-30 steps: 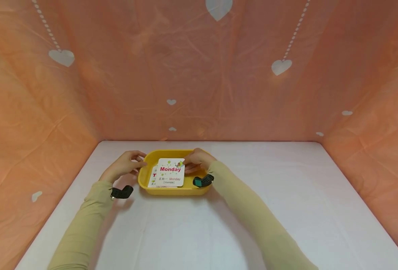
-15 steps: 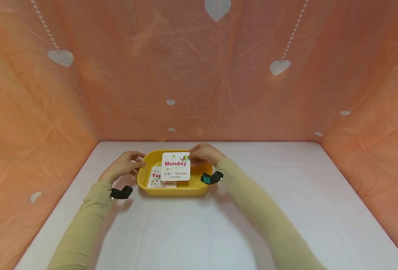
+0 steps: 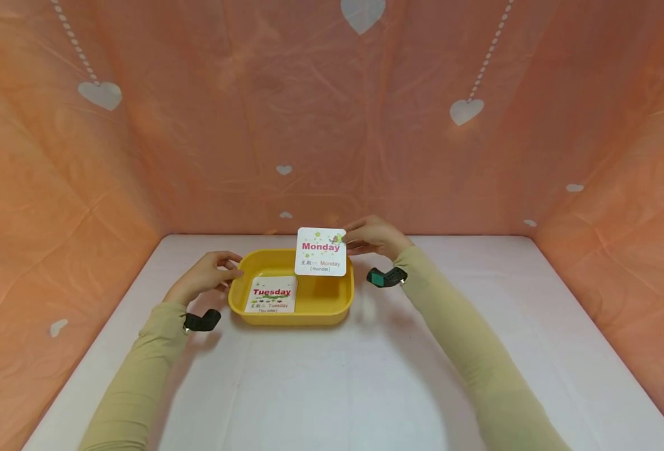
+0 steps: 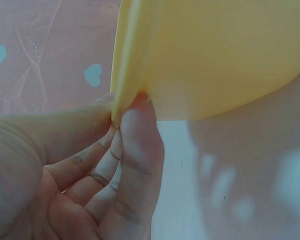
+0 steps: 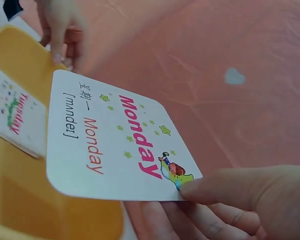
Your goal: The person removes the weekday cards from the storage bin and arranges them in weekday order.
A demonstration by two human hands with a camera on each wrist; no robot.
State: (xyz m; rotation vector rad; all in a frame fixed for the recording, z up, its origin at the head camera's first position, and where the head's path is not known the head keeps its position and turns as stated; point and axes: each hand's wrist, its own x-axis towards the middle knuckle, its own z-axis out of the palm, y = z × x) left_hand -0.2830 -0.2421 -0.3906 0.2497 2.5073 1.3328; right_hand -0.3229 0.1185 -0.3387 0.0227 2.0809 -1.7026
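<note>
A yellow plastic tray [image 3: 292, 319] stands on the white table. My left hand [image 3: 206, 275] pinches its left rim between thumb and forefinger, as the left wrist view shows on the tray's edge [image 4: 130, 55]. Above the tray's right back part, my right hand [image 3: 378, 237] holds up a white Monday card [image 3: 321, 252] by its right edge, thumb on the printed face. In the right wrist view the Monday card [image 5: 115, 145] is tilted, with a small cartoon picture at the thumb. A Tuesday card [image 3: 271, 295] lies in the tray's left half, seemingly on a small stack.
White cloth covers the table [image 3: 321, 388]. An orange curtain [image 3: 332, 138] with pale hearts hangs at the back and along both sides. Black bands with small devices sit on both wrists.
The Monday card has been lifted off the Tuesday card and moved up and to the right with my right hand. The Tuesday card is now uncovered. My left hand stays on the rim.
</note>
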